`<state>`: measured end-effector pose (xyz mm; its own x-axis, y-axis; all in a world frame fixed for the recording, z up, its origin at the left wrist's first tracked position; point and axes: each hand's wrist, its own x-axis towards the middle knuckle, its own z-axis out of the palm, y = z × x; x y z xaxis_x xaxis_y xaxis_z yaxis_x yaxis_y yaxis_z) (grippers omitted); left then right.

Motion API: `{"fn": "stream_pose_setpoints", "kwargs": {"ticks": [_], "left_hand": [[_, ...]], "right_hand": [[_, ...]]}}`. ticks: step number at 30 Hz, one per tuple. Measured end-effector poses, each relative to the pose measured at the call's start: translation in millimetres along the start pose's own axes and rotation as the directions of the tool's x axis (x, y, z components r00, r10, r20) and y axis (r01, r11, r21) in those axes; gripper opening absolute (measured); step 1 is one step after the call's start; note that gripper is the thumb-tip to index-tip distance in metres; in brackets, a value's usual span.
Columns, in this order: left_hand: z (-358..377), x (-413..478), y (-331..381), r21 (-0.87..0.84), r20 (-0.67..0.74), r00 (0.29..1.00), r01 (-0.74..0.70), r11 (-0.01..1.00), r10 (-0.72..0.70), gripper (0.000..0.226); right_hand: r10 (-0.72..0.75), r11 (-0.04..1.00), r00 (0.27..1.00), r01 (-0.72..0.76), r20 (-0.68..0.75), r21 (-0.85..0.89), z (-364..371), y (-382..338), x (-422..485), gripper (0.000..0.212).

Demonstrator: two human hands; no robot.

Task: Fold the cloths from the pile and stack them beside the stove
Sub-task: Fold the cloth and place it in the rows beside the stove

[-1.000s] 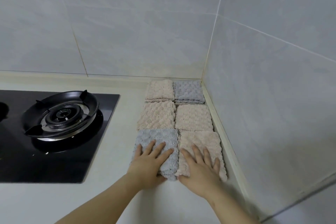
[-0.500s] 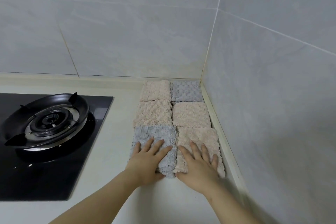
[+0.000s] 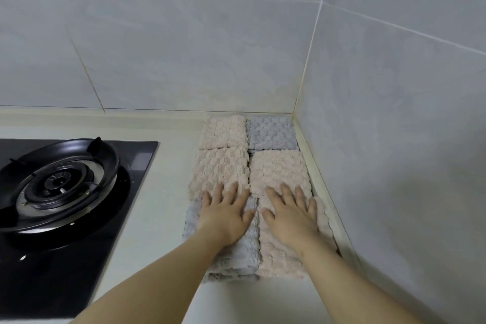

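Cloths [image 3: 221, 168] are seen folded into squares and set in a block of two columns and three rows on the counter [image 3: 168, 192], between the stove [image 3: 60, 187] and the right wall [image 3: 394, 166], tucked into the corner. Five pink squares and two grey ones can be counted on top, edges touching.

The left hand [image 3: 226, 213] is laid flat on the near grey stack [image 3: 236, 252], and the right hand [image 3: 292, 216] flat on the near pink stack [image 3: 278, 258]. On both, the fingers are straight and spread. Nothing is gripped, and the fingertips reach onto the middle row.

The fabric is a thick, nubbly fleece with a bubbled weave. It is judged light, soft and limp, with no stiffness of its own. A fold is likely to spring open unless it is pressed down. Sliding on the smooth, pale counter is to be expected, so a stack is best steadied from above with a flat palm. For lifting, a stack should be taken by its folded edges from both sides, or scooped from beneath, so that the layers are kept together. At the near edge of the grey stack, several layers, pink among them, can be made out.

The stove is glossy black glass with a round metal burner.
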<state>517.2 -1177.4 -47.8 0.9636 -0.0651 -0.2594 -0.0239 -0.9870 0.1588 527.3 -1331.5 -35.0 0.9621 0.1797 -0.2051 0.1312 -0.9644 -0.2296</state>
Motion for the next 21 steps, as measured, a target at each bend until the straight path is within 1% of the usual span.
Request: {"fn": "stream_pose_setpoints", "kwargs": {"ticks": [3, 9, 13, 16, 18, 19, 20, 21], "left_hand": [[8.5, -4.8, 0.2, 0.025, -0.001, 1.000, -0.020, 0.999, 0.020, 0.058], [10.7, 7.8, 2.5, 0.014, -0.007, 0.999, -0.042, 0.999, 0.042, 0.060], [10.0, 11.6, -2.7, -0.021, -0.007, 0.999, -0.049, 0.999, 0.048, 0.059], [8.6, 3.2, -4.8, -0.093, -0.061, 0.997, -0.043, 0.995, 0.037, 0.057], [3.9, -5.8, -6.1, -0.087, -0.141, 0.990, -0.019, 0.996, 0.006, 0.057], [1.2, -10.0, -8.0, -0.071, -0.186, 0.982, 0.019, 0.997, -0.032, 0.057], [-2.7, -14.3, -10.8, -0.063, -0.205, 0.975, 0.077, 0.995, -0.089, 0.058], [-5.7, -18.2, -14.6, -0.067, -0.188, 0.972, 0.133, 0.989, -0.143, 0.059]], "right_hand": [[0.011, 1.000, 0.999, -0.011, 0.033, 0.008, 12.1, 3.9, -4.1, 0.054], [0.028, 0.999, 1.000, -0.028, 0.009, -0.020, 20.7, 6.2, 4.9, 0.054], [0.022, 1.000, 1.000, -0.021, 0.007, -0.021, 22.2, 4.9, 11.2, 0.054], [0.002, 1.000, 1.000, -0.002, -0.009, 0.023, 21.8, 6.9, 3.2, 0.052], [-0.011, 0.994, 0.999, 0.016, -0.042, 0.110, 20.2, 8.6, -2.8, 0.049], [-0.015, 0.986, 0.997, 0.027, -0.078, 0.163, 19.2, 9.1, -6.2, 0.047], [0.000, 0.978, 0.994, 0.022, -0.106, 0.210, 16.9, 9.0, -10.5, 0.046], [0.029, 0.973, 0.992, 0.002, -0.126, 0.232, 15.3, 9.1, -15.5, 0.046]]}}
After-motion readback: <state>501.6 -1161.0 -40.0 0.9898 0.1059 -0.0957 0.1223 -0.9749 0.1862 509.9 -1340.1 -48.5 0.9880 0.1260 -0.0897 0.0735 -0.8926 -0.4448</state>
